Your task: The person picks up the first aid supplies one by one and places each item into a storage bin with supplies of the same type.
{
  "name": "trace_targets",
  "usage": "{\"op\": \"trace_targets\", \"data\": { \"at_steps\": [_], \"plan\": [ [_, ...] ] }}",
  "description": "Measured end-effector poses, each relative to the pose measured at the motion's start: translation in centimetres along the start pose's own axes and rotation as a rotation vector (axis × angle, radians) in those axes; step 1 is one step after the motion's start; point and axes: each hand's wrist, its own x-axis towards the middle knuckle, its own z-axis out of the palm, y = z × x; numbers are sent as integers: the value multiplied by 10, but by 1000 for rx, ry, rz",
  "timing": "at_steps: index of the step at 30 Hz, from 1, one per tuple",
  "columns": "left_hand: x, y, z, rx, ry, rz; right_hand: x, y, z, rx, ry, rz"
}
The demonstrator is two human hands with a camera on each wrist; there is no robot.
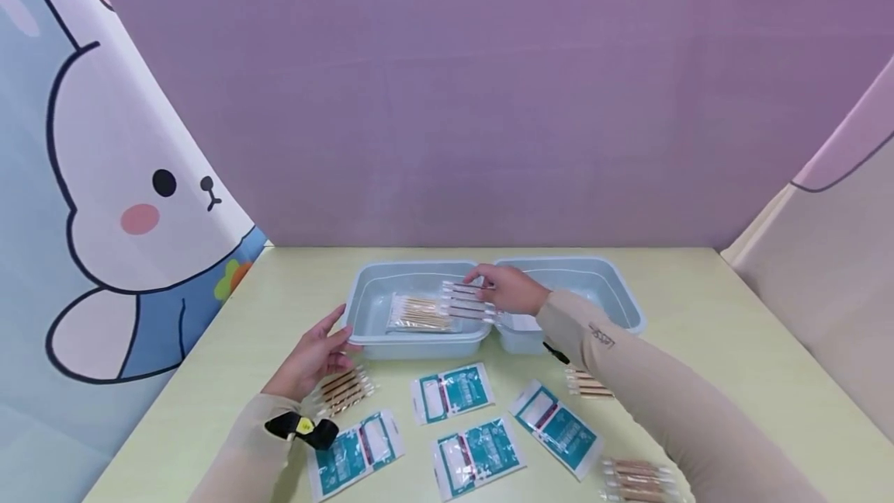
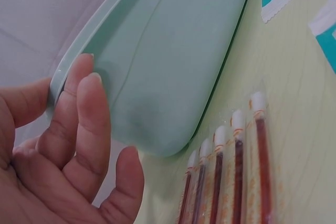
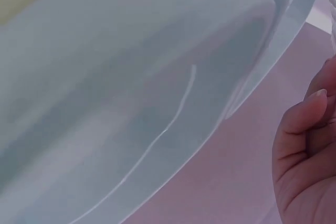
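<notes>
My left hand (image 1: 317, 357) pinches the left corner of a pale blue plastic basin (image 1: 426, 348). In the left wrist view its thumb and fingers lie on either side of the basin's rim (image 2: 73, 51). A clear bag of pale-stick cotton swabs (image 1: 421, 313) lies inside that basin. My right hand (image 1: 511, 288) holds a clear strip of dark-stick cotton swabs (image 1: 466, 303) over the basin's right side, beside the bag. The right wrist view catches only part of the right hand (image 3: 310, 150) at its edge; the strip's gripped end is hidden.
A second pale blue basin (image 1: 618, 293) stands against the first, under my right forearm. Several teal-and-white packets (image 1: 452, 393) lie in front of the basins. Strips of brown-stick swabs lie at the left (image 1: 344, 390) and right (image 1: 639, 480). A purple curtain (image 1: 447, 99) hangs behind the table.
</notes>
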Motion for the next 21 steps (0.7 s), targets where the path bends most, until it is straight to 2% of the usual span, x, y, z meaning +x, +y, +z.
{"op": "trace_targets", "data": {
  "at_steps": [14, 21],
  "plan": [
    [3, 0, 0, -12, 28, 12, 65, -36, 12, -66, -70, 41],
    [2, -1, 1, -9, 49, 8, 88, -50, 22, -59, -156, 71]
  ]
}}
